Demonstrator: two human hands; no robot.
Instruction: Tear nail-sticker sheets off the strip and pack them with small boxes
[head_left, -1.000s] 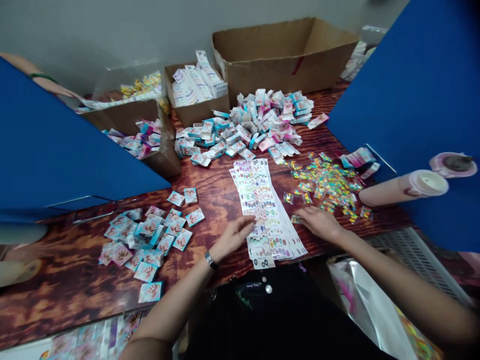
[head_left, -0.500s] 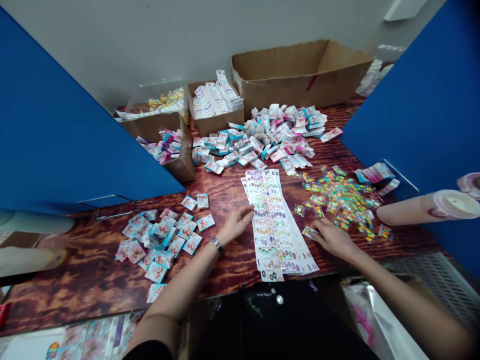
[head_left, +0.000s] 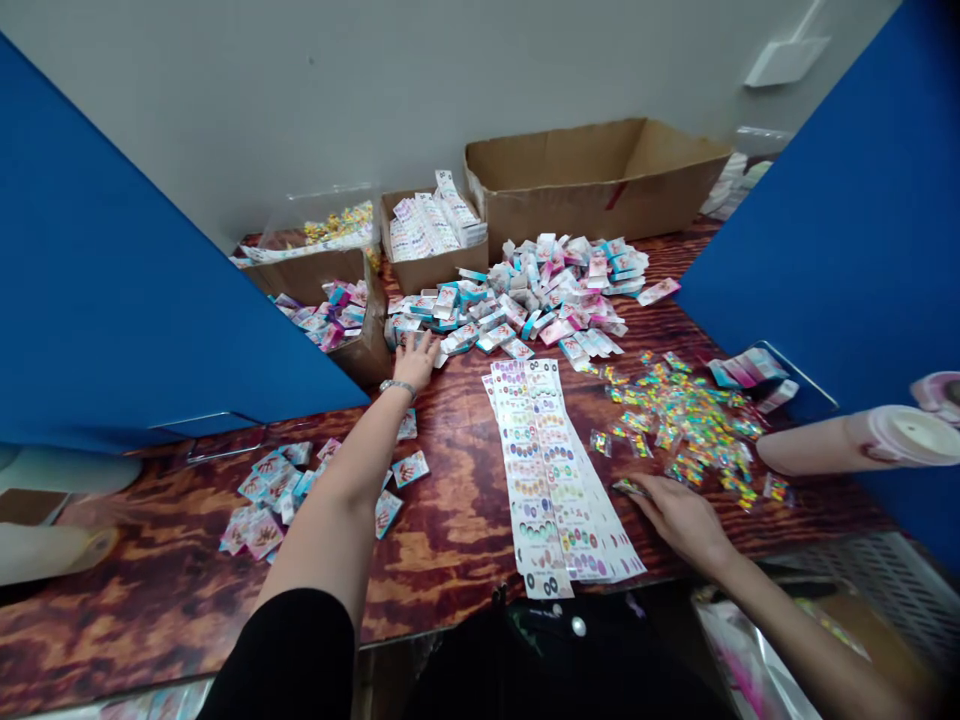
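Left hand (head_left: 415, 360) moved up off the long white paper sheets (head_left: 551, 470), now touching the heap of small blue-and-white boxes (head_left: 540, 300), right hand (head_left: 679, 520) at a tiny shiny packet (head_left: 628, 487), hands well apart

Hand-packing workspace, small workshop type. Evidence: 1 long wood-grain table (head_left: 442, 570) against a plain white wall (head_left: 225, 110), 2 blue partition panels (head_left: 832, 200) flanking the work area, 3 cardboard boxes, the largest an open carton (head_left: 592, 190) at the far edge. Table carries bulk stock: heaped retail packets (head_left: 547, 290), long printed sheets (head_left: 551, 480), and scattered small clear packets (head_left: 682, 420).
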